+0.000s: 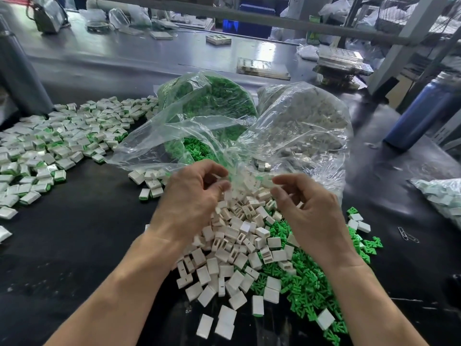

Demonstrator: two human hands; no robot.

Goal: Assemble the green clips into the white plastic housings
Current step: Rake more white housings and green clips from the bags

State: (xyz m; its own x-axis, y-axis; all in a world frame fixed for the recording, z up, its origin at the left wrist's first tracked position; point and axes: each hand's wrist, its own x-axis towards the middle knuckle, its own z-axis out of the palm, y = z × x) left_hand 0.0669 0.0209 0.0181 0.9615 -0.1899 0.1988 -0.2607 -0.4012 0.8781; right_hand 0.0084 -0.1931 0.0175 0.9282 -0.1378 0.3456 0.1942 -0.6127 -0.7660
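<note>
I'm hovering both hands, left [192, 196] & right [309, 208], fingers loosely curled (grip unclear), over white housings [237, 245]; green clips [306, 283] under right for quick reach.

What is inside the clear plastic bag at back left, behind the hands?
The clear bag holds loose green clips, piled up and spilling toward its open mouth. The crinkled, glaring plastic hides how deep the pile goes and whether anything else lies beneath it.

Hands [192, 193] over white housings [234, 248]
</note>
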